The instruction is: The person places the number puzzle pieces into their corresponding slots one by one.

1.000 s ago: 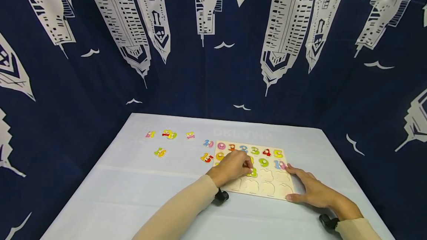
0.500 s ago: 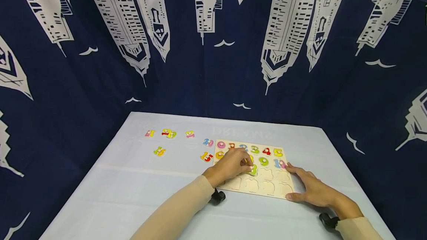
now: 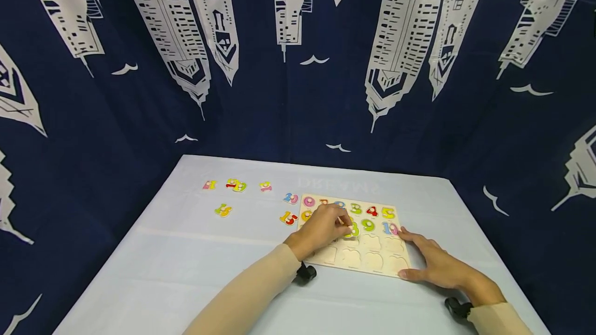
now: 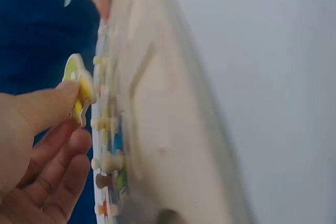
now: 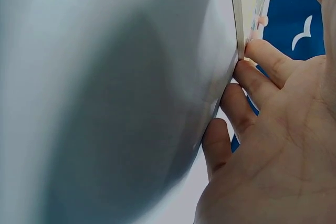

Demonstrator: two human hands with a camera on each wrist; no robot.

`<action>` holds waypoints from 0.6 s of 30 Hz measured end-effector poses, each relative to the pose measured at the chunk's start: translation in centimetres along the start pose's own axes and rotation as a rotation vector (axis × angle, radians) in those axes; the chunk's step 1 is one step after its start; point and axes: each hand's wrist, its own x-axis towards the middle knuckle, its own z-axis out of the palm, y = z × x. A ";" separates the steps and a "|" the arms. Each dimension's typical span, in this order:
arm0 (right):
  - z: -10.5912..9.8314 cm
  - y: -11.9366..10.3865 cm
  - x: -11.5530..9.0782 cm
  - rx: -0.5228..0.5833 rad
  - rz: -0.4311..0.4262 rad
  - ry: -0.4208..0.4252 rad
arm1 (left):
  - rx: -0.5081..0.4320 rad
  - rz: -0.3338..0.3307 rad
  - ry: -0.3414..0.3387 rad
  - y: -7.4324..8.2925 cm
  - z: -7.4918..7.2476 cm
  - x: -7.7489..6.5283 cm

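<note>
A wooden number puzzle board (image 3: 336, 256) lies on the white table, with number pieces filling its upper rows and bare recesses lower down. Above its middle, my left hand (image 3: 321, 227) pinches a yellow-and-green number puzzle piece (image 3: 355, 229); a green 3 shows past the fingertips. In the left wrist view the piece (image 4: 79, 88) is held between thumb and fingers, tilted and apart from the board. My right hand (image 3: 440, 263) rests at the board's right edge, fingers spread, thumb near the lower corner. The right wrist view shows the fingertips (image 5: 254, 77) by the board's edge.
Left of the board lie a blue-and-pink 20 (image 3: 291, 198) and a red-and-orange 15 (image 3: 288, 218). Further left are several loose number pieces, among them a yellow-green one (image 3: 223, 210) and an overlapping pair (image 3: 236, 185). A dark blue curtain (image 3: 279, 118) hangs behind the table.
My left hand has shifted slightly, and the held piece has moved a little up the board, towards its far side. The right hand stays at the edge.
</note>
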 end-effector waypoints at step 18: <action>0.0 0.1 0.1 -0.002 0.016 -0.003 | -0.008 -0.028 -0.060 0.1 0.4 0.4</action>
